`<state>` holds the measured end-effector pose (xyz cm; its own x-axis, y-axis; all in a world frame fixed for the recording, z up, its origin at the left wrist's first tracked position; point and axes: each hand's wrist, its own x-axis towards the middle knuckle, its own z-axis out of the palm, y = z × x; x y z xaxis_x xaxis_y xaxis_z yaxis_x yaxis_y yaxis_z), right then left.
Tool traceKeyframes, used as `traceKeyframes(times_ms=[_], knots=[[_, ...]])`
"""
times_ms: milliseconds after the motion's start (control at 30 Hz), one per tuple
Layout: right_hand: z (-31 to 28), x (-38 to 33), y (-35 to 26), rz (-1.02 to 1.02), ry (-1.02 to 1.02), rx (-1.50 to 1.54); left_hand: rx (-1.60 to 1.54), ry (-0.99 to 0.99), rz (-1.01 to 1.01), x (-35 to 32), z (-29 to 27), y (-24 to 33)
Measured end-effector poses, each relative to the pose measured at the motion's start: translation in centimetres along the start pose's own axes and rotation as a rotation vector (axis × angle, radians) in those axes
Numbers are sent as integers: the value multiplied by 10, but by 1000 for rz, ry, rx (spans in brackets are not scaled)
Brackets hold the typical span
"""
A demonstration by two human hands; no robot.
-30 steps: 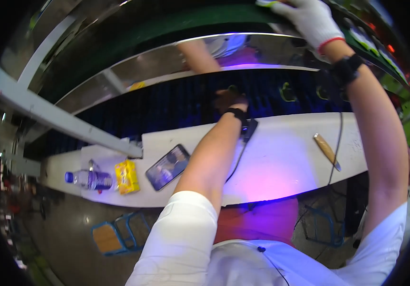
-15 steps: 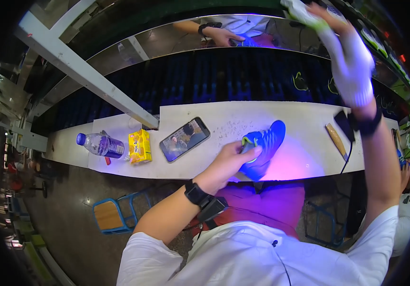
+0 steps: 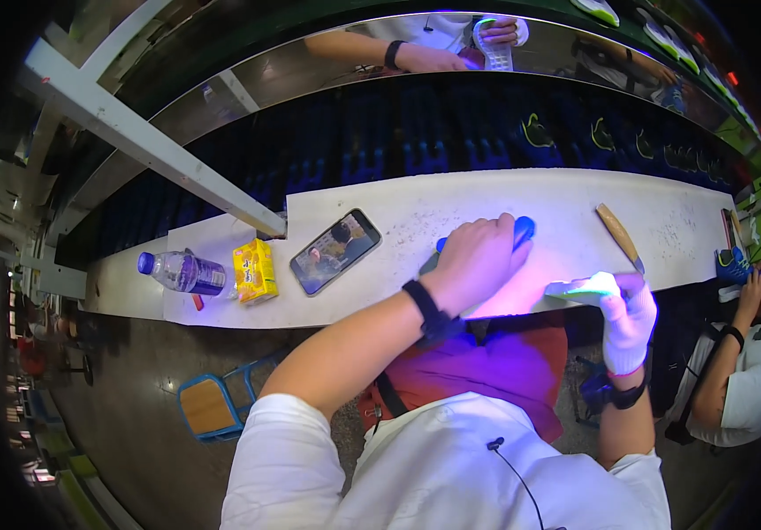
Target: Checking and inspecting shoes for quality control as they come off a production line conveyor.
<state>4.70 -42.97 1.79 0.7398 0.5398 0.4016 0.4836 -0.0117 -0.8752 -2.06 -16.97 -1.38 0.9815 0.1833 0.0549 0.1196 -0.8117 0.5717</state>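
My bare left hand (image 3: 479, 256) is closed over a blue shoe (image 3: 525, 230) on the white worktop (image 3: 416, 201). Most of the shoe is hidden beneath it; the rounded blue end shows past my fingers. At the worktop's front edge, my right hand (image 3: 630, 322), in a white knitted glove with bare fingertips, grips a white and green shoe sole (image 3: 578, 288). Its tread side appears in the mirror strip (image 3: 497, 55) above. A short gap separates the sole from the shoe.
Left of my hands lie a phone (image 3: 336, 251), a yellow carton (image 3: 255, 271) and a bottle (image 3: 182, 272). A wooden-handled tool (image 3: 620, 237) lies at right. Behind runs a dark line of shoes (image 3: 535, 132). A slanted post (image 3: 151, 132) crosses the left. Another person (image 3: 734, 380) sits at right.
My right hand has come down from the upper right, now with a sole in it. My left hand has shifted from the shoe's opening to over its top.
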Motion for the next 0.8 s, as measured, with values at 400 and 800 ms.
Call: traceKeyframes(times_ms=[400, 800], knots=[[18, -4, -5, 129, -190, 408, -515, 440, 339, -67, 11, 23], [66, -31, -12, 176, -112, 528, -1058, 390, 237, -117, 17, 51]])
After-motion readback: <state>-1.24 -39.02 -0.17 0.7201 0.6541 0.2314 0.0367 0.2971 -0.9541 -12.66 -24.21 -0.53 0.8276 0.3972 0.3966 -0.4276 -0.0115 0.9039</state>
